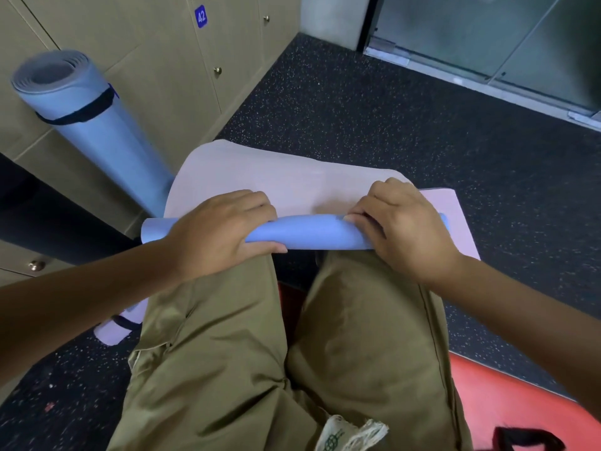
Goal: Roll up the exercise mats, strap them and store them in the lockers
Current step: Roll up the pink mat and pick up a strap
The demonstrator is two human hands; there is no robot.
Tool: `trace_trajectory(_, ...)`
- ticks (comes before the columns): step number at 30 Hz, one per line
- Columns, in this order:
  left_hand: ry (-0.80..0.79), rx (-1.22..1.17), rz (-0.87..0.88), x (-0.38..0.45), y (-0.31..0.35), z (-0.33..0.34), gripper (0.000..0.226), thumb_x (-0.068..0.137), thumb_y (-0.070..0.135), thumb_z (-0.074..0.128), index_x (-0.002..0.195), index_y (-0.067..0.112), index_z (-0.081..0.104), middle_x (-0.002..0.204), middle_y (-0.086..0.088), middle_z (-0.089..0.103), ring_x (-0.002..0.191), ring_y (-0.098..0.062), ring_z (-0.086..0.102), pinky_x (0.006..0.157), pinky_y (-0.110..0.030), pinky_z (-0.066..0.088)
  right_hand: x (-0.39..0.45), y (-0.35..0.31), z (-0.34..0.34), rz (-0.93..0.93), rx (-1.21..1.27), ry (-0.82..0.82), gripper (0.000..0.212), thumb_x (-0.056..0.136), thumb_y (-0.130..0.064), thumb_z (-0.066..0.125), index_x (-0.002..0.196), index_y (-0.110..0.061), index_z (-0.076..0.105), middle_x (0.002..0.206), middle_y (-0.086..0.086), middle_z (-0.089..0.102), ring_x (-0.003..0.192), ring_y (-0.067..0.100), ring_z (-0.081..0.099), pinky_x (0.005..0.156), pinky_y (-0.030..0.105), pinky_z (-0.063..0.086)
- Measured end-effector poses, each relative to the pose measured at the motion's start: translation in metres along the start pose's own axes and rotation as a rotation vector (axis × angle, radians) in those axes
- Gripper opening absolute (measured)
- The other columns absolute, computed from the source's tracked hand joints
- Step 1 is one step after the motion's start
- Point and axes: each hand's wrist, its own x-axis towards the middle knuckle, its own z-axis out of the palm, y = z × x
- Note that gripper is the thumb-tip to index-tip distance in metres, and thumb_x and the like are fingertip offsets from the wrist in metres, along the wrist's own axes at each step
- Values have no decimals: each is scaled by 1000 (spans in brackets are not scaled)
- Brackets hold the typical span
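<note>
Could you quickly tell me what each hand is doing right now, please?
Left hand: grip curled around the partly rolled blue foam exercise mat.
Right hand: grip pinching the same roll.

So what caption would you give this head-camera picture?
Both hands, left hand and right hand, roll a blue mat on the floor beside a strapped rolled mat leaning against the lockers.

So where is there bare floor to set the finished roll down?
Free: speckled floor between the lockers and glass door, and right of the mat being rolled. Crowded: left side, where the strapped mat leans on the lockers.
</note>
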Motion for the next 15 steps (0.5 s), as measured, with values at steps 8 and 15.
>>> trace_trajectory(8, -116, -249, -200, 16, -13, -6, 45, 81, 72, 60, 88, 27, 63, 86, 11, 60, 81, -13, 55, 75, -36, 47, -7, 0, 1, 2, -16, -79, 55, 91, -61, 62, 102, -8, 70, 87, 4, 56, 82, 26, 48, 76, 39, 44)
trace_trajectory(15, -77, -134, -153, 18, -15, -11, 51, 83, 74, 57, 98, 27, 67, 92, 15, 60, 83, -8, 54, 75, -34, 49, 16, 13, -8, 138, 176, -238, 49, 83, -69, 60, 95, -23, 70, 86, -11, 54, 80, 8, 50, 71, 26, 43)
